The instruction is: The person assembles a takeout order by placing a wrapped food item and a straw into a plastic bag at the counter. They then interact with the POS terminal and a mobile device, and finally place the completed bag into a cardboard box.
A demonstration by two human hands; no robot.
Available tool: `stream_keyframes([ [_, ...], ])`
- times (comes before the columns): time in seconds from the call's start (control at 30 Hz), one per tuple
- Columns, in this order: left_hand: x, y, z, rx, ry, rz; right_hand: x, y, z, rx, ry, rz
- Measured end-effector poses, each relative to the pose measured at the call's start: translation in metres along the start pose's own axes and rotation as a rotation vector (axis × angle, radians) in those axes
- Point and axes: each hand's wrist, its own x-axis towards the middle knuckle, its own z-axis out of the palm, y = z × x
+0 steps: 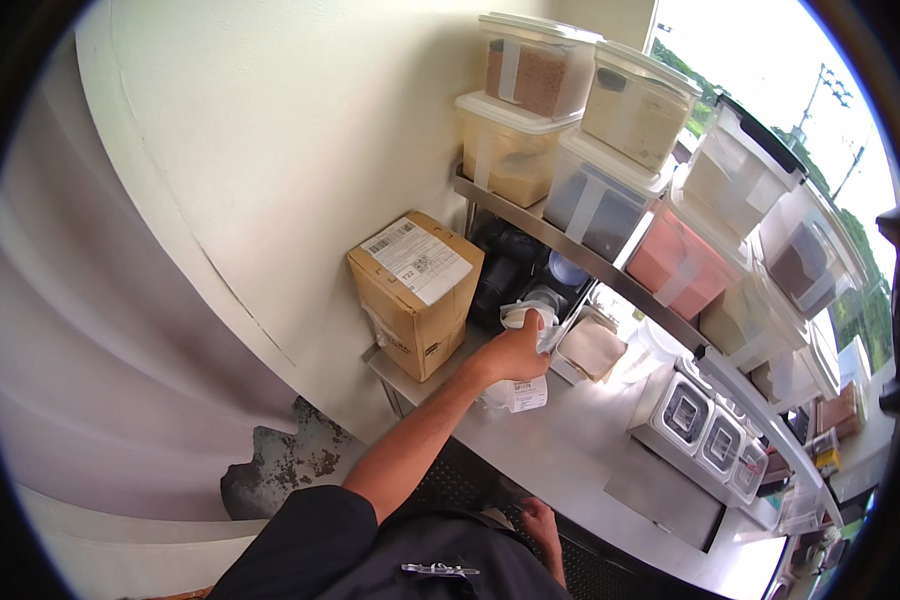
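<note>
My left hand (516,354) reaches over the far-left part of the steel counter (562,435), fingers curled around crumpled clear plastic packaging (547,337). A white piece (523,315) shows just beyond the thumb; its exact kind is unclear. Below the wrist, a clear plastic bag (526,394) with a printed white label lies on the counter. Whether it joins the plastic in my hand is hidden. My right hand (541,523) hangs low by the counter's front edge with fingers bent; the frame does not settle whether it holds anything.
A taped cardboard box (412,300) with a shipping label stands against the wall. Dark containers (504,262) sit beside it under a metal shelf (525,217). Lidded plastic bins of powders (630,105) are stacked above. Lidded steel inserts (688,412) occupy the counter's right side.
</note>
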Motion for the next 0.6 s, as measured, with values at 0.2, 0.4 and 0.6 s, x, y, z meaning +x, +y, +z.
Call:
stream_keyframes([
  [0.2, 0.030, -0.005, 0.006, 0.017, 0.007, 0.003, 0.036, -0.018, -0.020, -0.057, -0.324, -0.081],
  [0.4, 0.028, -0.014, -0.004, 0.132, 0.039, -0.002, 0.061, -0.064, -0.026, 0.083, -0.533, -0.284],
  [0.6, -0.041, -0.023, -0.081, 0.146, 0.619, 0.329, 0.065, -0.193, -0.042, 0.040, -0.600, -0.499],
])
